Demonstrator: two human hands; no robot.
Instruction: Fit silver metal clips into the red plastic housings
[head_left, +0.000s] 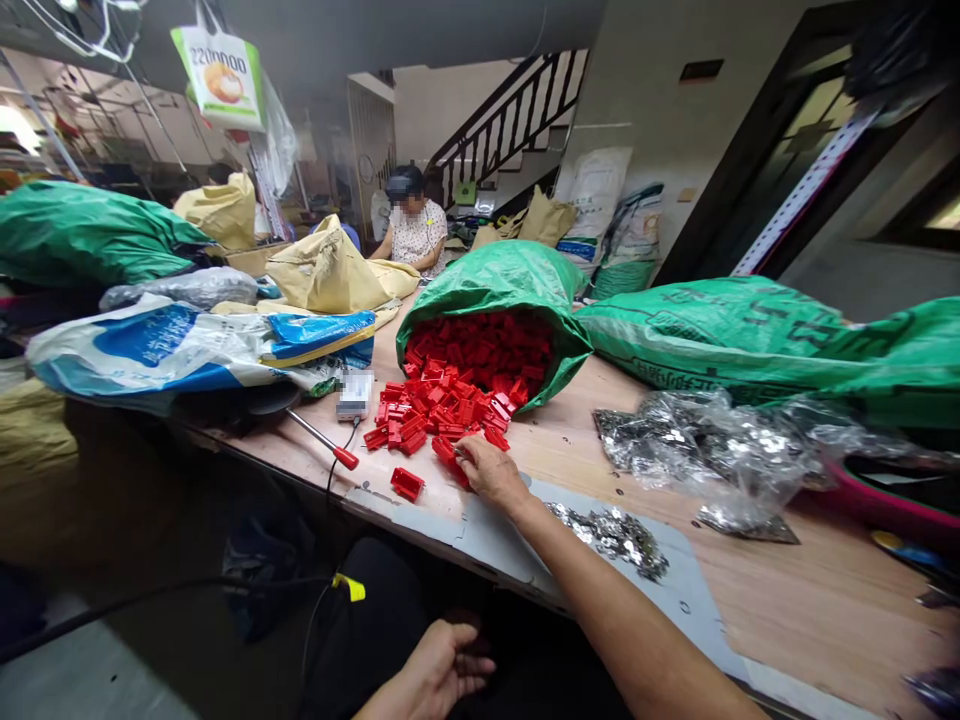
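Under the right hand (491, 472), red plastic parts (450, 415) lie heaped.

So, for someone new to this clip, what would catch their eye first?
The heap of small red plastic parts spilling from a tipped green woven sack mid-table stands out first. The right hand is at the heap's near edge, beside a grey mat with loose silver metal pieces. Farther back, a co-worker sits beyond the sacks.

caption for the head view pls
Right hand touches red plastic parts spilling from a green sack; left hand is below the table edge.
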